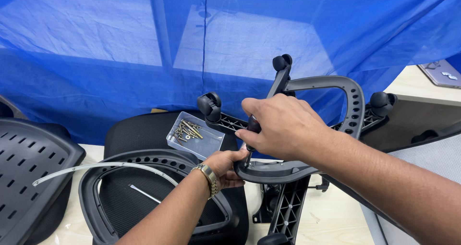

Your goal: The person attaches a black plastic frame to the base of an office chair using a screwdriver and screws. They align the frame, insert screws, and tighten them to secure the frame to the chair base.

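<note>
A sheer blue cloth (144, 48) hangs across everything ahead of me, with pale panels showing dimly through it. Below it I see a light wooden tabletop (331, 221). At my far right sits a second pale surface (413, 84).

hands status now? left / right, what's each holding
Left hand: closed on the dark armrest loop, gripping its lower bar.
Right hand: closed around a black-handled screwdriver, tip down on the armrest.
</note>
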